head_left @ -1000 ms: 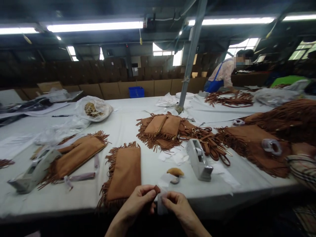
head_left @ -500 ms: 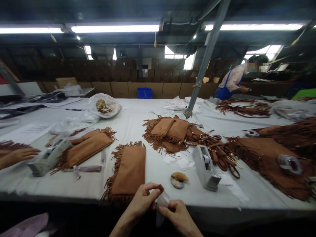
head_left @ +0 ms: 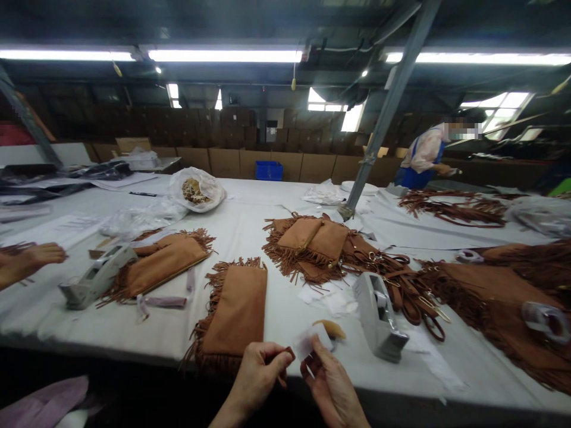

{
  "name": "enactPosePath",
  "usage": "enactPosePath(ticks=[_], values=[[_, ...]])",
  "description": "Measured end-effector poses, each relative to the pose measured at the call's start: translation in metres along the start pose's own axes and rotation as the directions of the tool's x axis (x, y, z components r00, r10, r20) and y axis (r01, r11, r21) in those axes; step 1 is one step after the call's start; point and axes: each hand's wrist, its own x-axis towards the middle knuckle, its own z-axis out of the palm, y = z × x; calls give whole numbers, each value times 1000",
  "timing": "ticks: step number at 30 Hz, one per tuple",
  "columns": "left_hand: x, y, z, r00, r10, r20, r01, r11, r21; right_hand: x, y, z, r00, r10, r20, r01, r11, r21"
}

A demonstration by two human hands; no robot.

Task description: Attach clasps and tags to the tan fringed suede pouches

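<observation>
From my remote seat I see the left hand [head_left: 263, 365] pinched, thumb to forefinger, on a small brown piece [head_left: 290, 352] poking out past its fingertips, with a fringed brown pouch [head_left: 238, 306] lying flat just beyond and left of it. I log the right hand [head_left: 330, 377] clamped, thumb and fingers, on a white slip [head_left: 304, 345], just right of the brown piece; a yellow object [head_left: 332, 329] lies just beyond that hand, a grey tape dispenser [head_left: 381, 324] to its right
</observation>
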Motion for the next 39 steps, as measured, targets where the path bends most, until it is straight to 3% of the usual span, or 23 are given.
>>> enactPosePath(ticks=[8,15,23,28,32,35,39], values=[[0,9,-1,1000,17,-8,-16,999,44,-4,0,8,998,-23,61,28,996,-80],[-3,2,-3,996,56,71,-57,998,11,-6,1,12,982,-157,101,177,953,-247],[-5,-15,-1,983,140,121,-132,988,-75,-4,4,4,930,-313,194,368,783,-501],[-2,-17,-5,968,154,200,-151,988,-28,-6,7,-2,921,-245,303,387,665,-639],[-1,-18,-10,960,149,236,-164,985,46,-10,5,-1,925,-171,338,370,602,-708],[-5,-19,-19,974,130,184,-172,957,234,-10,-2,1,925,-258,278,379,606,-699],[-11,-24,-32,978,123,167,-195,814,547,-9,-10,3,892,-380,246,435,570,-697]])
